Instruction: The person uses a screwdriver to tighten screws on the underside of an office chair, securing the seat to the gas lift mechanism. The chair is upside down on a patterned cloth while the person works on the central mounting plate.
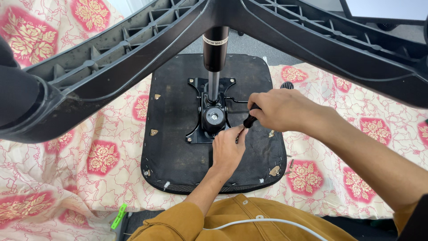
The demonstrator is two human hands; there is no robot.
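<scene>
A pale label band rings the black gas cylinder (pixel 216 44) at top centre. Right hand (pixel 278 109) fingers close around a black-handled screwdriver (pixel 249 120), slanting toward lower left at frame centre; left hand (pixel 227 147) fingertips rest, loosely curled, on the upturned seat base (pixel 178 151)

The seat underside (pixel 178 147) is covered with matt black cloth, a little dusty and rough, fixed with small metal staples along the edge. The mounting plate (pixel 209 111) is black painted metal with a slight shine. The gas cylinder (pixel 215 49) is glossy black, its thin rod bright polished metal. The chair base (pixel 111 62) is matt black ribbed plastic. The sheet (pixel 67 169) is soft printed cloth.
</scene>
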